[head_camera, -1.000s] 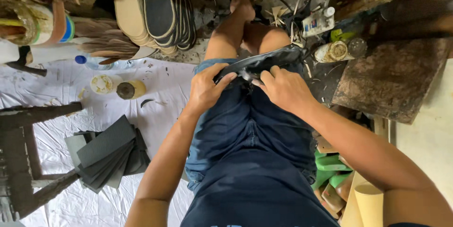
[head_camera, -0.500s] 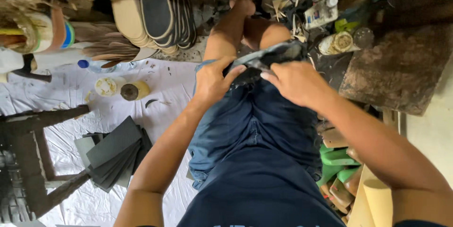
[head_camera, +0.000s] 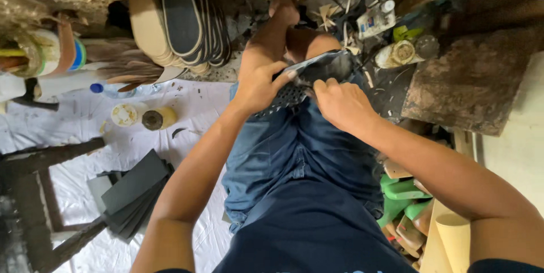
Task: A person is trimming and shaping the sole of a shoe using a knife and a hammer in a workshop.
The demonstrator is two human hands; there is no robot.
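Shoe sole (head_camera: 306,80), dark w/ a dotted tread, sits at frame centre on the person's lap, over the blue denim shorts (head_camera: 289,154). Left hand (head_camera: 258,86) grips its left end, thumb on top; right hand (head_camera: 340,103) pinches the right part w/ curled fingers. Far left: stack of dark sheets (head_camera: 133,193) on the white floor cloth (head_camera: 68,120); upper centre-left, a row of soles (head_camera: 181,29).

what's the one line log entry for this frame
left hand: grips dark perforated sole piece on lap | right hand: pinches same piece | nearby: stack of dark grey sheets, two small tins on white cloth
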